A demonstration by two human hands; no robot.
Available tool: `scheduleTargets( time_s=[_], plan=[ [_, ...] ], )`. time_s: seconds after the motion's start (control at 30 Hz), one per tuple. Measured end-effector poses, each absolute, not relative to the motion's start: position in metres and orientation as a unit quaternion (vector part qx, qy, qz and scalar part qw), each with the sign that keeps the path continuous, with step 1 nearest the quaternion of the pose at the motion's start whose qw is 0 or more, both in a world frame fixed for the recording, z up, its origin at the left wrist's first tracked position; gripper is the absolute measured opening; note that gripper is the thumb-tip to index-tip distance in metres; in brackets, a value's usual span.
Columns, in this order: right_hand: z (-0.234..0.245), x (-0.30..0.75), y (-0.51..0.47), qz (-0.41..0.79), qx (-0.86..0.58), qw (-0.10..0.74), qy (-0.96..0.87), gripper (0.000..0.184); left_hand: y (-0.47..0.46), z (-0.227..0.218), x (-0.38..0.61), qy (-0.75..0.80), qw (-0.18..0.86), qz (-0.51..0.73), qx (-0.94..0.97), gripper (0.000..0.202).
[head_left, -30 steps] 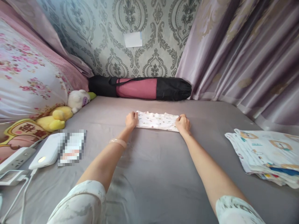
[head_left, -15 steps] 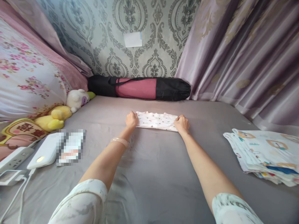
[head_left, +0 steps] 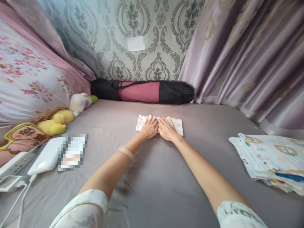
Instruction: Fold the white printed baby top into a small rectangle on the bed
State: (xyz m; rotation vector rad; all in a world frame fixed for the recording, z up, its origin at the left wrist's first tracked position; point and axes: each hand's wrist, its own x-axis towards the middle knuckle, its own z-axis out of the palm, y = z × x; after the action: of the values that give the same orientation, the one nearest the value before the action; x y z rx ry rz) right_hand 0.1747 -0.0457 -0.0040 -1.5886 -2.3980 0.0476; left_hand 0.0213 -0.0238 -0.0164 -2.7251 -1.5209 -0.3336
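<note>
A small white printed cloth (head_left: 178, 125), folded into a narrow strip, lies on the grey bed sheet (head_left: 152, 177). My left hand (head_left: 149, 128) rests flat on its left half, fingers stretched forward. Beside it my right hand (head_left: 167, 128) presses flat on the right half, its fingers spread. The two hands nearly meet at the middle of the cloth and hide that part of it. Neither hand grips anything.
A stack of folded printed cloths (head_left: 270, 158) lies at the right. At the left are a white power bank (head_left: 46, 156), a power strip (head_left: 15, 163), cables and plush toys (head_left: 53, 123). A black and pink rolled bag (head_left: 140, 91) lies along the wall.
Both hands have let go of the cloth's two ends and moved inward onto its middle. Their fingers have opened from a pinch to flat.
</note>
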Motion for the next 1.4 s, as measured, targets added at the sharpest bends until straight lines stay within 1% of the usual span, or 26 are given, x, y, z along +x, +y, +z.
scheduleTargets(
  time_s=[0.1,0.23,0.37,0.6,0.73,0.93,1.1,1.27,1.4],
  plan=[
    [-0.012,0.177,-0.039,0.036,-0.557,0.104,-0.823,0.058,-0.022,-0.013,0.020,-0.492,-0.015,-0.080,-0.867,0.053],
    [-0.014,0.183,-0.034,0.042,-0.552,0.087,-0.828,0.059,-0.023,-0.008,0.016,-0.502,-0.031,-0.067,-0.862,0.056],
    [-0.014,0.187,-0.034,0.047,-0.550,0.091,-0.829,0.058,-0.025,-0.008,0.016,-0.523,-0.054,-0.055,-0.849,0.058],
    [-0.021,0.186,-0.033,0.050,-0.557,0.106,-0.822,0.057,-0.026,-0.007,0.018,-0.534,-0.054,-0.033,-0.843,0.059],
    [-0.015,0.186,-0.034,0.063,-0.563,0.096,-0.819,0.057,-0.024,-0.001,0.016,-0.527,-0.072,-0.011,-0.847,0.059],
    [-0.010,0.193,-0.042,0.043,-0.602,0.091,-0.792,0.062,-0.018,-0.009,0.008,-0.519,0.007,-0.043,-0.854,0.065],
    [-0.013,0.193,-0.045,0.036,-0.602,0.094,-0.792,0.061,-0.014,-0.018,0.007,-0.526,0.009,-0.041,-0.849,0.067],
    [-0.004,0.196,-0.043,0.069,-0.599,0.077,-0.794,0.063,-0.015,-0.009,0.006,-0.521,-0.010,-0.019,-0.853,0.065],
    [0.000,0.202,-0.043,0.053,-0.608,0.076,-0.789,0.068,-0.017,-0.009,-0.001,-0.518,0.028,-0.045,-0.854,0.065]
  ],
)
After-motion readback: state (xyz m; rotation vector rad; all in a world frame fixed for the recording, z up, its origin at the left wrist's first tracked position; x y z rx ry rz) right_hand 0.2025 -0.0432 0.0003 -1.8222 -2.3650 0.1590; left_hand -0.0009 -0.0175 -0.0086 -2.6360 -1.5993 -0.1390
